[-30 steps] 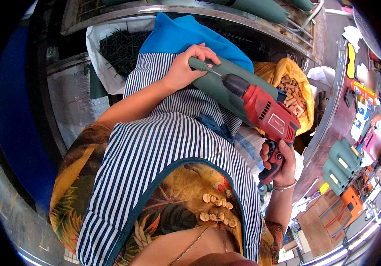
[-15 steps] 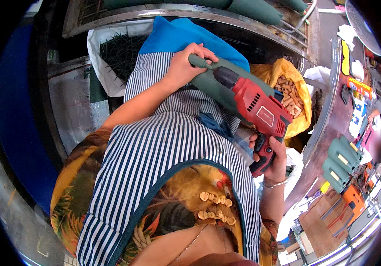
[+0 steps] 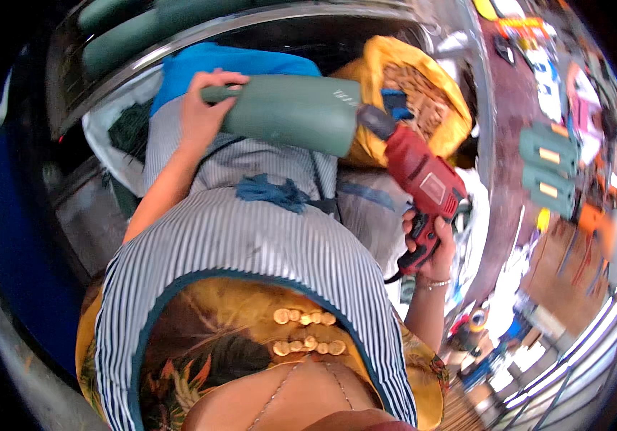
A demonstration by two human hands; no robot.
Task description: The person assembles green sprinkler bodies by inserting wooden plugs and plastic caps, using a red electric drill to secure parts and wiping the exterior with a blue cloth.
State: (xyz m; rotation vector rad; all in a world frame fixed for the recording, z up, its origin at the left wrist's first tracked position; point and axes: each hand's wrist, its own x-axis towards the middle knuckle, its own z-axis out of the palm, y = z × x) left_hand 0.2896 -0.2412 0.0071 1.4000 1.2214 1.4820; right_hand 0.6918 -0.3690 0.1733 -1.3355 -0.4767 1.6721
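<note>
My left hand [image 3: 204,108] grips the narrow neck at the left end of a dark green cylinder-like piece [image 3: 290,115]. The piece lies sideways above my apron-covered lap and bears pale printed marks near its right end. In my right hand [image 3: 434,248] is a red and black power drill [image 3: 423,176], held by its handle with fingers wrapped round. Its black chuck points up and left, close to the right end of the green piece; whether they touch I cannot tell. A blue cloth [image 3: 240,59] lies over my knees, beyond the green piece.
An open yellow bag [image 3: 459,118] of small tan pieces [image 3: 416,93] stands beyond the drill. At left, a white sack [image 3: 100,133] holds dark green bits. More green cylinders [image 3: 122,50] rest on a metal-edged rack ahead. Green parts [image 3: 549,154] lie on the cluttered right-hand table [image 3: 502,179].
The drill chuck has left the neck of the green piece and sits near its opposite end. My left hand now wraps the neck, and the piece lies more level. The view has shifted.
</note>
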